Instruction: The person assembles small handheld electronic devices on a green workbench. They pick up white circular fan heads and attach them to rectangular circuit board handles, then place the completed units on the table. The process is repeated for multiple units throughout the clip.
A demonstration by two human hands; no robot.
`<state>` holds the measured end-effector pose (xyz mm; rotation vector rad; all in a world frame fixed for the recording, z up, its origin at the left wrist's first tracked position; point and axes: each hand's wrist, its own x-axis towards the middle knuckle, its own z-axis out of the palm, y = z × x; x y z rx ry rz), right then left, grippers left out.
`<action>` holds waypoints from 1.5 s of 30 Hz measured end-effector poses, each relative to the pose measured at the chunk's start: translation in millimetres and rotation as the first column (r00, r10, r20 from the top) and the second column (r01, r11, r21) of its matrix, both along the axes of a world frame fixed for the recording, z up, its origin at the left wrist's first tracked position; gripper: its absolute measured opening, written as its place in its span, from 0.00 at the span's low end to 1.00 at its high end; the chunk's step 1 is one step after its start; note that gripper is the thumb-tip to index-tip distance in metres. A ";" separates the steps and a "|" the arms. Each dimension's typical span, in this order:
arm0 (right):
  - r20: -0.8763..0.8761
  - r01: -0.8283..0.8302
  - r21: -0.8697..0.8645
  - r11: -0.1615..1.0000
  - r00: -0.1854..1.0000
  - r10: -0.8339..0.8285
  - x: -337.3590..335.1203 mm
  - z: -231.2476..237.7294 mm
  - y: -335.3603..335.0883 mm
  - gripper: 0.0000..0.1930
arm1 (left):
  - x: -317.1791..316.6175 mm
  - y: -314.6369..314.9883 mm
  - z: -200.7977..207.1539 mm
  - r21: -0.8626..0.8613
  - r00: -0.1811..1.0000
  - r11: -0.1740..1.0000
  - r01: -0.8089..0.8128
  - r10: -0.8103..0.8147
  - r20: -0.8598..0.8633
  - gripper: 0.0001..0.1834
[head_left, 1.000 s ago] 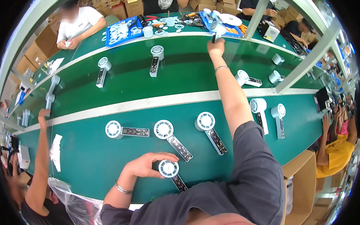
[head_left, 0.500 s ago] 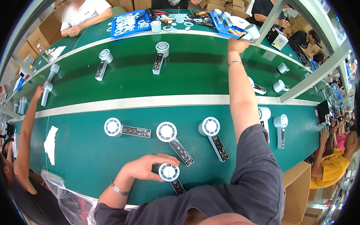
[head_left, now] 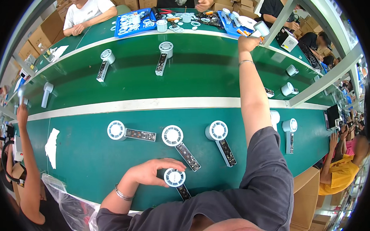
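Precariously stretched between two fans

Clasps the near fan [head_left: 174,177] by its round head with the left grip [head_left: 148,170], thumb on one side and fingers on the other, low on the green counter [head_left: 85,168]. Reaches far out with the right grip [head_left: 249,43], closed on the raised fan [head_left: 262,28] beside the blue tray [head_left: 228,29] and close to the slanting post [head_left: 275,22]. Cannot tell how firmly, with most of the handle hidden.

Could knock the raised fan against the post through a careless turn of the wrist, or drop it into the tray through a slack hold at such a stretch. Could also drag the near fan askew by leaning after that reach. Likely then to scrape the bare circuit board [head_left: 188,157] of the middle fan [head_left: 172,136], lying just beyond. Might brush the pale fan [head_left: 275,117] too, partly hidden behind the right arm [head_left: 253,88], through a low elbow or loose sleeve.
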<state>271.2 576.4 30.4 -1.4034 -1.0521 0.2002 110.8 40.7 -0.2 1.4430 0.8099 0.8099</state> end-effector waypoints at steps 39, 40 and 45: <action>0.203 0.060 -0.977 0.207 -0.069 0.977 143.1 50.6 -67.7 0.36 | -45.6 0.4 21.7 0.014 0.959 0.973 -0.229 0.228 -0.170 0.31; 0.149 0.127 -0.979 0.160 -0.093 0.985 151.4 40.9 -75.4 0.36 | -53.1 -1.0 19.9 -0.009 0.956 0.967 -0.254 0.250 -0.153 0.33; 0.431 -0.139 -0.895 0.424 -0.030 0.902 170.4 -20.6 -107.6 0.23 | -72.6 -9.5 15.4 -0.077 0.931 0.930 -0.359 0.362 0.031 0.34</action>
